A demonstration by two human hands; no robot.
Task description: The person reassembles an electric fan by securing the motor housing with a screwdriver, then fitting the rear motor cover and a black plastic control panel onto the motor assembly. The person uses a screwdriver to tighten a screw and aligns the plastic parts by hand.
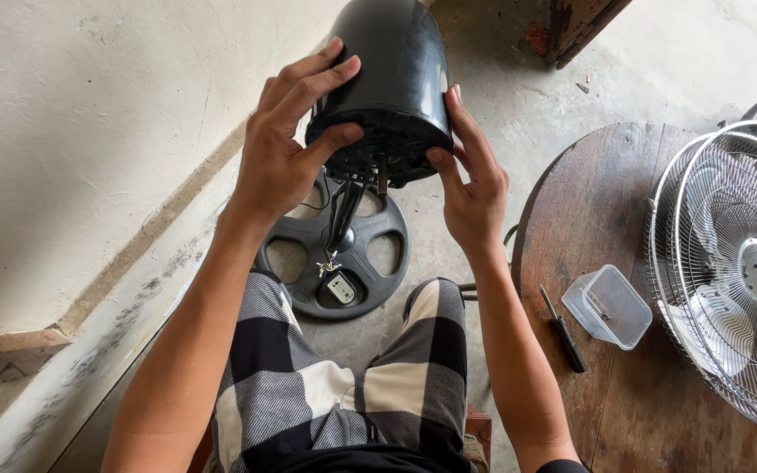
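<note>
I hold a black fan motor housing (396,61) up in front of me, above my knees. My left hand (286,144) grips its left side, with the thumb on the vented underside. My right hand (470,180) clasps the right side, fingers up along the shell. A short shaft and black wires (348,206) hang from the bottom of the housing. The wires run down toward a round grey fan base (304,241) with large holes, lying on the floor below.
A round wooden table (589,184) stands to the right. On it lie a black-handled screwdriver (564,331), a clear plastic container (611,307) and chrome wire fan guards (738,271). A plastered wall (89,131) runs along the left.
</note>
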